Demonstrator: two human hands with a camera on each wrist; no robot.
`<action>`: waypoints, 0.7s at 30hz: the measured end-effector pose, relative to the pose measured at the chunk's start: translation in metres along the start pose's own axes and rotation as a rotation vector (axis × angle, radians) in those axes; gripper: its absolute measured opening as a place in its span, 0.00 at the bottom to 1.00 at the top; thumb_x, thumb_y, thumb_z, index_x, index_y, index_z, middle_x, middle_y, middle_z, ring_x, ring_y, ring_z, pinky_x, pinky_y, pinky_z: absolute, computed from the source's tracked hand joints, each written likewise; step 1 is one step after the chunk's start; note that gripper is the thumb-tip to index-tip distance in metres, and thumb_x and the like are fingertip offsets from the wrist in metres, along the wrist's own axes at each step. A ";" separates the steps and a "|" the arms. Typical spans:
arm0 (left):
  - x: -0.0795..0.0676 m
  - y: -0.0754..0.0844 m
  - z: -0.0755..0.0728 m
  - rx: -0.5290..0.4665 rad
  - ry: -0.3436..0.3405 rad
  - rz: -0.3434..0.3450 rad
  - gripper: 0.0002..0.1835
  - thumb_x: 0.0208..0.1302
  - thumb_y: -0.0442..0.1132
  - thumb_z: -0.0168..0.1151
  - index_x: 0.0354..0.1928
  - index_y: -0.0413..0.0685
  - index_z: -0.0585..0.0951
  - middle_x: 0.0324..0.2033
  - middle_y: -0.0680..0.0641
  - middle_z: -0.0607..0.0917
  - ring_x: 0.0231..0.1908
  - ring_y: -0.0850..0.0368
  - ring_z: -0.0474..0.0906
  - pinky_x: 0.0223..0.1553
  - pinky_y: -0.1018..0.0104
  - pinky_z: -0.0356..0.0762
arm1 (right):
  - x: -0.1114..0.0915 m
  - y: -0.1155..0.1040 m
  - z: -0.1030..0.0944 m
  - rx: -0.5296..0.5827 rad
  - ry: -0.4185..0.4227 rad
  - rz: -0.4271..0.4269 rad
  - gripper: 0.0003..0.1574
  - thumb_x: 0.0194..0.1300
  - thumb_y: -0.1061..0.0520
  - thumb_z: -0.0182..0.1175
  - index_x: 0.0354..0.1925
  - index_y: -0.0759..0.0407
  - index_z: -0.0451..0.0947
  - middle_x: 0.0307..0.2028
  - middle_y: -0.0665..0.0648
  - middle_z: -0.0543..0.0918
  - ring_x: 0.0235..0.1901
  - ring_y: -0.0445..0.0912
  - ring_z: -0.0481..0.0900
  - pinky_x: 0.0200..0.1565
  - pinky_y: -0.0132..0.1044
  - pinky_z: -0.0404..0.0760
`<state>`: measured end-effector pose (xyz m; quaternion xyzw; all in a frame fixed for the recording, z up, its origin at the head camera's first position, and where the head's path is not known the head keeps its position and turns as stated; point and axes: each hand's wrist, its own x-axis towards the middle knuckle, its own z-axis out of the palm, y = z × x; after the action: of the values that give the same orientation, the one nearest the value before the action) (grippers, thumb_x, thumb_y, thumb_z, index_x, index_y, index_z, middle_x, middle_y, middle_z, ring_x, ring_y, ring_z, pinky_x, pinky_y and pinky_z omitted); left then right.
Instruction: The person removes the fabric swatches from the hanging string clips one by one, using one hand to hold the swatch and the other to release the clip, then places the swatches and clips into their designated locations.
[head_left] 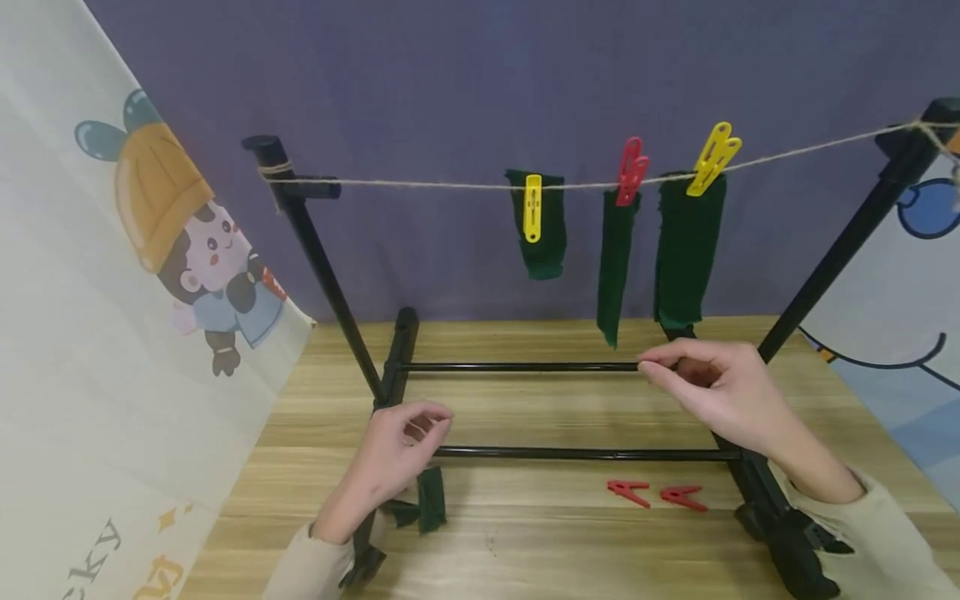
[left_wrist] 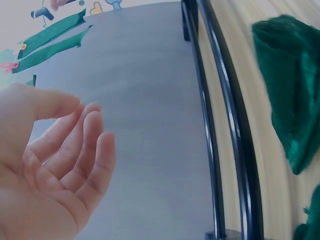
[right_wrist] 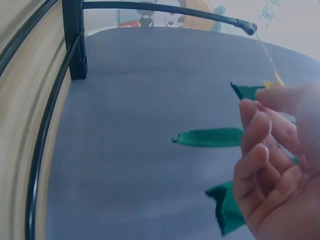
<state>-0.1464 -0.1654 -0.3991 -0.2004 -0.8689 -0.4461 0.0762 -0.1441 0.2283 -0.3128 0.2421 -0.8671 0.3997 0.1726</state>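
Note:
Three dark green cloth pieces hang from a string point(head_left: 442, 184). A yellow clothespin point(head_left: 532, 208) holds the short cloth point(head_left: 551, 254), a red clothespin point(head_left: 632, 172) the narrow strip point(head_left: 617, 267), and another yellow clothespin point(head_left: 713, 160) the wide strip point(head_left: 688, 250). My left hand point(head_left: 397, 450) hovers near the rack's left side, fingers loosely bent and holding nothing. Below it, green cloth point(head_left: 431, 500) lies on the table, also seen as a green cloth piece point(left_wrist: 290, 90) in the left wrist view. My right hand point(head_left: 723, 392), empty with thumb and fingertips close together, hovers below the wide strip.
The string is tied to a black left post point(head_left: 322, 258) and right post point(head_left: 847, 225). Two black crossbars point(head_left: 525, 367) join the rack's feet low over the wooden table point(head_left: 555, 542). Two red clothespins point(head_left: 628, 492) lie in front of the nearer bar. A dark curtain point(head_left: 420, 92) hangs behind.

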 end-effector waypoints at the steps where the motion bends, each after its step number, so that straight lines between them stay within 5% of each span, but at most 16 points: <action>1: 0.002 0.001 0.000 -0.018 0.011 0.000 0.05 0.66 0.43 0.62 0.41 0.61 0.84 0.33 0.59 0.85 0.32 0.65 0.80 0.34 0.67 0.80 | 0.003 -0.003 0.000 -0.002 0.012 -0.002 0.14 0.61 0.61 0.66 0.41 0.42 0.84 0.13 0.44 0.73 0.09 0.38 0.59 0.12 0.31 0.58; 7: 0.008 0.008 -0.001 -0.105 0.088 -0.032 0.05 0.65 0.40 0.63 0.41 0.57 0.84 0.35 0.57 0.85 0.34 0.60 0.80 0.37 0.62 0.80 | 0.018 -0.017 0.002 -0.007 0.065 -0.012 0.14 0.60 0.62 0.67 0.41 0.44 0.85 0.10 0.43 0.69 0.09 0.38 0.58 0.12 0.31 0.57; 13: 0.012 0.040 -0.011 -0.136 0.114 -0.068 0.06 0.64 0.33 0.62 0.40 0.48 0.84 0.37 0.48 0.86 0.34 0.53 0.81 0.38 0.58 0.80 | 0.030 -0.047 0.003 0.001 0.118 -0.063 0.10 0.58 0.66 0.66 0.39 0.57 0.85 0.08 0.44 0.65 0.08 0.37 0.56 0.10 0.29 0.54; 21: 0.017 0.047 -0.013 -0.178 0.126 -0.055 0.06 0.65 0.33 0.62 0.41 0.49 0.84 0.39 0.49 0.85 0.35 0.55 0.80 0.39 0.57 0.80 | 0.034 -0.026 0.005 -0.018 0.133 -0.089 0.16 0.58 0.64 0.68 0.43 0.47 0.85 0.09 0.43 0.66 0.08 0.37 0.57 0.10 0.29 0.54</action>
<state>-0.1426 -0.1467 -0.3515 -0.1540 -0.8247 -0.5350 0.1002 -0.1585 0.1997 -0.2835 0.2519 -0.8455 0.3991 0.2496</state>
